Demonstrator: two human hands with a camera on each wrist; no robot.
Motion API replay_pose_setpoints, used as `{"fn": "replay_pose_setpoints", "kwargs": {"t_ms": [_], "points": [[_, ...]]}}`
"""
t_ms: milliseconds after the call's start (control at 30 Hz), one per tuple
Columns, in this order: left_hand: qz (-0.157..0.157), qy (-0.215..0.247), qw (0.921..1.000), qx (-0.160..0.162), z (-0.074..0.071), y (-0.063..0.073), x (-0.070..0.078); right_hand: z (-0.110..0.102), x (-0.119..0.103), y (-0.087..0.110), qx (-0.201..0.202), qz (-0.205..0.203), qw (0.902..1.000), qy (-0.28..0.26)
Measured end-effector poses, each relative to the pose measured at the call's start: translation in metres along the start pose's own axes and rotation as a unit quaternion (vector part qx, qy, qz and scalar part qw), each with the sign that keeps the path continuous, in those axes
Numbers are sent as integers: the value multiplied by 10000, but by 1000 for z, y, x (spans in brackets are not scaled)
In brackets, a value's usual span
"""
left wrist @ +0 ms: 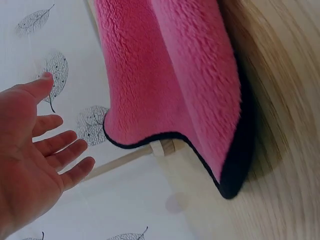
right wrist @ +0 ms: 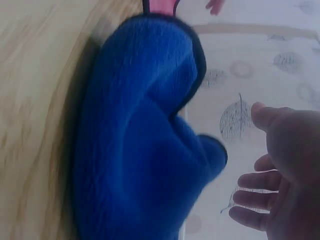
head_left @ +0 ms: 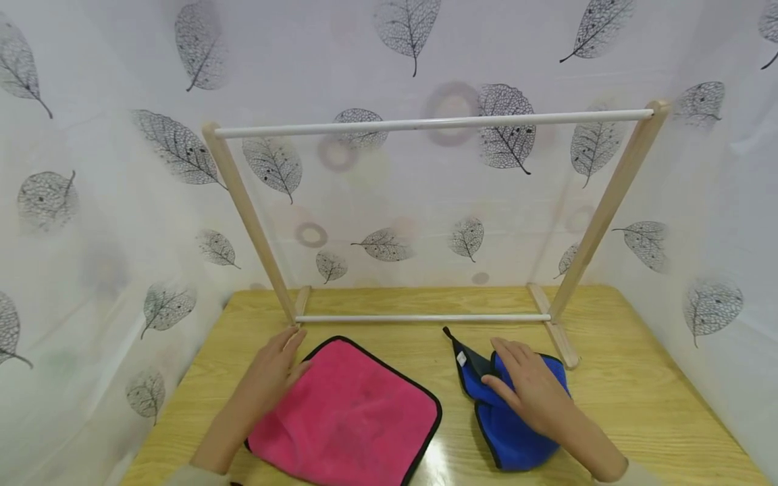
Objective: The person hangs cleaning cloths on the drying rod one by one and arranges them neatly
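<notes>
A pink plush towel (head_left: 358, 412) with black edging lies spread on the wooden table, its corner curling up in the left wrist view. Over its left edge hovers my left hand (head_left: 267, 374), fingers extended and holding nothing. To the right, a blue towel (head_left: 516, 439) with the same black edging lies crumpled and partly folded over, showing a dark underside and a small white tag. My right hand (head_left: 535, 391) is above the blue towel, overlapping it in the head view. Its fingers are loosely extended with nothing between them, as the right wrist view shows.
Behind the towels stands a wooden rack (head_left: 252, 223) with a white top bar (head_left: 425, 124) and a thinner white lower bar (head_left: 419, 317). Its feet rest on the wooden table (head_left: 632, 378). White leaf-patterned sheeting (head_left: 389, 202) encloses the back and both sides.
</notes>
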State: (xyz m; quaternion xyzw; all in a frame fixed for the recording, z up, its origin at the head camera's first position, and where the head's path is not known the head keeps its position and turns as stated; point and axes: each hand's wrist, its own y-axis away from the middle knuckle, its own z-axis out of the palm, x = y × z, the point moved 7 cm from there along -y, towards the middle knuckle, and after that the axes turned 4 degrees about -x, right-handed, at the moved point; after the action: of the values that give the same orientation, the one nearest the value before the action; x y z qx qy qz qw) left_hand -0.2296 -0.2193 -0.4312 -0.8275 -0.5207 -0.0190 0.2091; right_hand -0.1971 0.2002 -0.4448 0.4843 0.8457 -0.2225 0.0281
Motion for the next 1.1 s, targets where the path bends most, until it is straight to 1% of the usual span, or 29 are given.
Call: {"fn": "replay_pose_setpoints", "kwargs": {"t_ms": [100, 267, 333, 500, 600, 700, 867, 1100], "points": [[-51, -96, 9999, 28, 3, -5, 5, 3, -15, -4, -77, -10, 10000, -47], [-48, -267, 9993, 272, 6, -13, 12, 11, -33, -11, -233, 28, 9996, -139], [-102, -273, 9992, 288, 8, -17, 13, 16, -38, -13, -288, 26, 9995, -143], [-424, -162, 9989, 73, 18, -27, 11, 29, -53, -18, -364, -107, 9991, -180], [-621, -9, 9980, -91, 25, -32, 8, 37, -64, -20, -373, -253, 9984, -328], [-796, 176, 9964, -215, 31, -35, 6, 43, -73, -22, -385, -303, 9976, -491], [-1023, 410, 9934, -307, 37, -40, 1, 52, -79, -25, -406, -60, 9968, -685], [-1106, 525, 9916, -428, 40, -46, -3, 62, -76, -26, -599, 464, 9919, -1016]]}}
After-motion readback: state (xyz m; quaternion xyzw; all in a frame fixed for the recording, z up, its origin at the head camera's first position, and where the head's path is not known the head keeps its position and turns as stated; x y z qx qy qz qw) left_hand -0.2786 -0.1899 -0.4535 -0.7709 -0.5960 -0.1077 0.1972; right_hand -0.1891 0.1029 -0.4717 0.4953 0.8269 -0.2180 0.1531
